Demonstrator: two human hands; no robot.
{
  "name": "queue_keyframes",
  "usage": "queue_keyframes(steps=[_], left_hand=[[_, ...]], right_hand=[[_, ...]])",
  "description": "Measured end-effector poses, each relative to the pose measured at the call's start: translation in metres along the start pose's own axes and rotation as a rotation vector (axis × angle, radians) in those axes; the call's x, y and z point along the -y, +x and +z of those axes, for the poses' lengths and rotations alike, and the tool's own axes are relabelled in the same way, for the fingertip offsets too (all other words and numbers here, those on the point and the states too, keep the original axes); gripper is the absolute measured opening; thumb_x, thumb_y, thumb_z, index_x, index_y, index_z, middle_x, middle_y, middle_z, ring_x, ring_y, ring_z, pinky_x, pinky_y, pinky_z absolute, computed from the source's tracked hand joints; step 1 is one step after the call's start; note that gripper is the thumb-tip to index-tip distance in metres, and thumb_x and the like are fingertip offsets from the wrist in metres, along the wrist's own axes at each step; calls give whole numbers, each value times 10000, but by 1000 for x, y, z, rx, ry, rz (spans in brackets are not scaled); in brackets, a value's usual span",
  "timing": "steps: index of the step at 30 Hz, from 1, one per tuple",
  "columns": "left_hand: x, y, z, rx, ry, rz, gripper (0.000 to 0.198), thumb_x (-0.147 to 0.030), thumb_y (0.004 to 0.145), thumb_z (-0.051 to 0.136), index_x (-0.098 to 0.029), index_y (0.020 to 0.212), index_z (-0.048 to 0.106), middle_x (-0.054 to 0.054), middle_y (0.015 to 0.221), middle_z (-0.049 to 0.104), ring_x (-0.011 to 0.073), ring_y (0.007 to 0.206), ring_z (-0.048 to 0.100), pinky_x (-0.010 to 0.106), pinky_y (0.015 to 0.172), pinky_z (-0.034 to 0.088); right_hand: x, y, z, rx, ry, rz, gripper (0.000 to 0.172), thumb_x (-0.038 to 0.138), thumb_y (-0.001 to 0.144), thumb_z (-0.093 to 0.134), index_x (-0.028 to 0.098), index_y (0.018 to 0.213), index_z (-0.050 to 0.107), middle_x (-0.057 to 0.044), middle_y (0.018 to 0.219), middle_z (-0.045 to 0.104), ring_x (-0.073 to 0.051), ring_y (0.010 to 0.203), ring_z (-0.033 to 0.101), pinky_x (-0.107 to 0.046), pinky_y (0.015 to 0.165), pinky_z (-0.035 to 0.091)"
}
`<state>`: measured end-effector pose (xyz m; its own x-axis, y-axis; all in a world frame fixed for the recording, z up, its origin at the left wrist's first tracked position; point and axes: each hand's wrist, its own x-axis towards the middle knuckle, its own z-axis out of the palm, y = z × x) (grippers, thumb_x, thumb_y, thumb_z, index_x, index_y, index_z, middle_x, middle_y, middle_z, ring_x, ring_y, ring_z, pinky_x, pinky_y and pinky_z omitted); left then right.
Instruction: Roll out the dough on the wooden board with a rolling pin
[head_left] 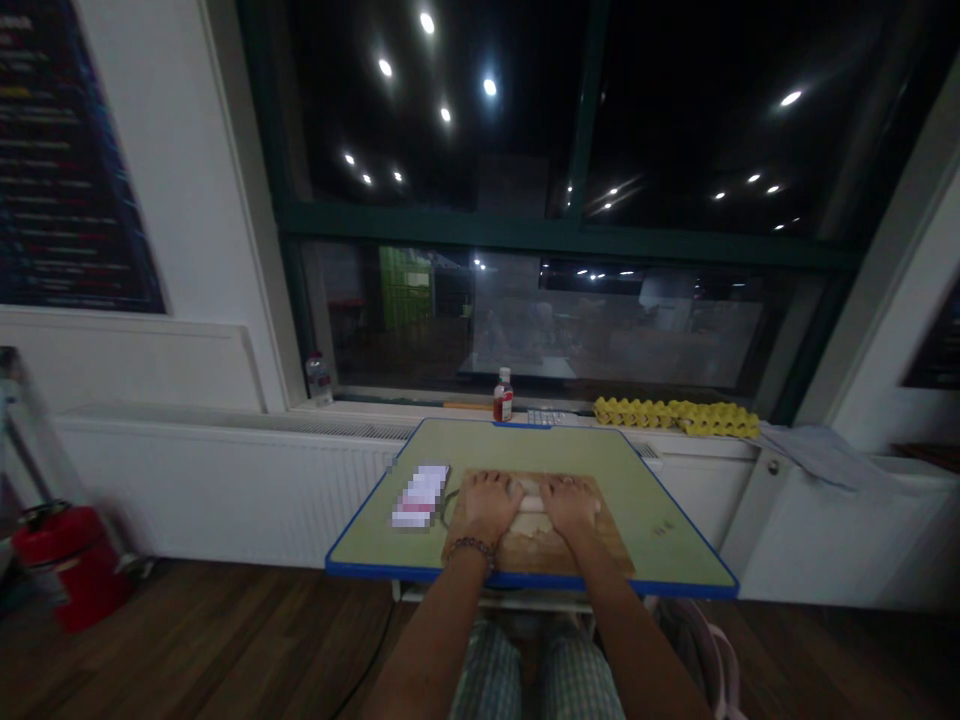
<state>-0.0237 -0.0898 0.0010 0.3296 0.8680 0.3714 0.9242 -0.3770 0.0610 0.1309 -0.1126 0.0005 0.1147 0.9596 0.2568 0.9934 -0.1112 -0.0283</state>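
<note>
Both hands lie palm down, side by side and a little apart, on a pale rolling pin (533, 504), the left hand (492, 506) towards its left end and the right hand (571, 506) towards its right; the fingers point forward over it, and from where I stand I cannot tell whether they curl around it or only press on top; a beaded bracelet (471, 545) circles the left wrist. The pin lies crosswise over a sheet of pale dough (531, 529), whose ragged near edge shows between the forearms; beneath is a wooden board (613, 548), set near the front of a light green table (510, 447) with a blue rim; a phone (420, 498), its screen blurred out, lies left of the board. Below the table's edge show the person's checked trousers (491, 670); beyond its far edge, a small bottle (503, 398) with a white cap stands on the windowsill, yellow egg trays (675, 416) lie to its right, and a clear bottle (318, 380) stands far left; the dark window (450, 140) above is dotted with lights; a white radiator (225, 490) runs along the wall at left, with a red canister (71, 565) near it on the wooden floor (225, 625).
</note>
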Motion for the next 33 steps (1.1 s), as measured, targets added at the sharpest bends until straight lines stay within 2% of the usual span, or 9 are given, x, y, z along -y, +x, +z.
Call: queue_keyframes(steps=[5,16,23,27,33], left_hand=[[0,3,-4,7,-6,-4,391,-353,984,384,-155,1078,708,151,1132,710,288,1099,598,437,988,343],[2,15,2,13,18,-42,367,-363,977,391,-173,1044,698,140,1107,699,294,1062,604,452,915,397],[3,22,5,-4,-23,-89,370,-398,963,428,-199,1163,668,129,1188,689,283,1124,592,434,956,410],[4,25,7,-8,-42,-96,413,-417,956,437,-200,1247,634,126,1211,686,277,1150,581,426,987,411],[4,28,2,30,-30,-82,434,-409,975,394,-195,1284,612,133,1250,661,273,1187,559,422,1005,409]], right_hand=[[1,3,1,-25,-27,-17,410,263,972,356,190,1185,699,-141,1209,688,-288,1130,609,-407,926,401],[-1,16,4,36,-78,-116,385,202,946,388,192,1203,674,-140,1218,683,-264,1121,617,-389,951,413],[2,18,-3,44,-88,-94,362,223,958,394,221,1149,702,-143,1178,695,-281,1076,636,-399,877,452],[2,24,-2,54,-77,-65,365,254,965,395,217,1159,701,-146,1174,697,-281,1094,633,-393,890,451],[3,42,4,146,-98,-92,354,236,946,412,215,1131,713,-140,1195,693,-288,1056,656,-412,884,463]])
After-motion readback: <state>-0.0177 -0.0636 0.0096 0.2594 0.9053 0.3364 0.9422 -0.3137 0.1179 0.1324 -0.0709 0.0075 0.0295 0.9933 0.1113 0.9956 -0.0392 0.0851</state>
